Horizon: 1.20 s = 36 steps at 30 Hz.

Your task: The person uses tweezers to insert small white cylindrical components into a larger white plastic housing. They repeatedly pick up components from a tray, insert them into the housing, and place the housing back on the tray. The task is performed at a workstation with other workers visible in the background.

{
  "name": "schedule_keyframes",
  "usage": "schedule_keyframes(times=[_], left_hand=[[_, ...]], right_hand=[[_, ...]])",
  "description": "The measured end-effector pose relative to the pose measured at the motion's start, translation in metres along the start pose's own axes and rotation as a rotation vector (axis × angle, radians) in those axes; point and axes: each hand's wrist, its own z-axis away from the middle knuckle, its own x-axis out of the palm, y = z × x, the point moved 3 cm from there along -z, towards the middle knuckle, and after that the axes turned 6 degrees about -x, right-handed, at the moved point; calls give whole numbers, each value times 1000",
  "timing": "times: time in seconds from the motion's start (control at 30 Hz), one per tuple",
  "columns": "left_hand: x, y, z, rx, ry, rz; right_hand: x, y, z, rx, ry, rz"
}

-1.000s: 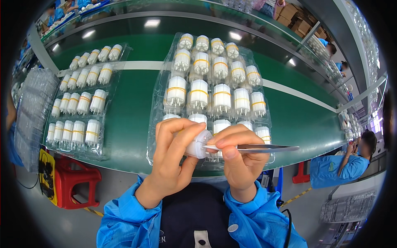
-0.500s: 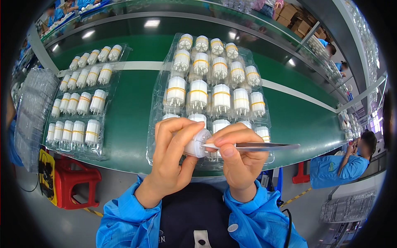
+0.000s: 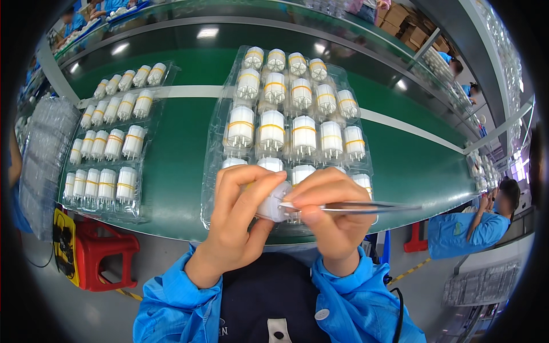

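One white cylinder (image 3: pixel 274 207) is in process above the near end of the clear tray (image 3: pixel 218 137), enclosed by the left hand (image 3: pixel 235 214). The right hand (image 3: pixel 334 208) pinches tweezers (image 3: pixel 374 207), tips at the cylinder's end face. Work there appears unfinished; completion of the banded cylinders (image 3: pixel 271 131) cannot be told.

Tray (image 3: pixel 219 128) of cylinders (image 3: pixel 304 135) on table (image 3: pixel 177 171), centre. Second cylinder tray (image 3: pixel 103 208) left of it; stacked trays (image 3: pixel 48 166) farther left. Stool (image 3: pixel 103 248) front-left.

right hand (image 3: pixel 341 216) | fingertips nearer white part (image 3: pixel 273 207) | tweezers (image 3: pixel 372 206) reach further right
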Motion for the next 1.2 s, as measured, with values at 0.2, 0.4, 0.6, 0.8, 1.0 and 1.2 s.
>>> schedule_keyframes(times=[0.2, 0.4, 0.6, 0.8, 1.0, 1.2], left_hand=[[-1, -2, 1, -77, -80, 166], [-2, -4, 2, -100, -90, 211], [-1, -3, 4, -120, -77, 210], [-2, -4, 5, -116, -71, 187], [0, -3, 5, -81, -38, 130], [-3, -2, 1, -1, -17, 48]], right_hand=[[-3, 3, 0, -28, 31, 0], [-3, 4, -4, -102, -50, 31], [-1, 4, -3, -120, -24, 28], [1, 7, 6, 24, 115, -23], [2, -1, -2, -37, -21, 171], [-2, 1, 4, 30, 113, -97]])
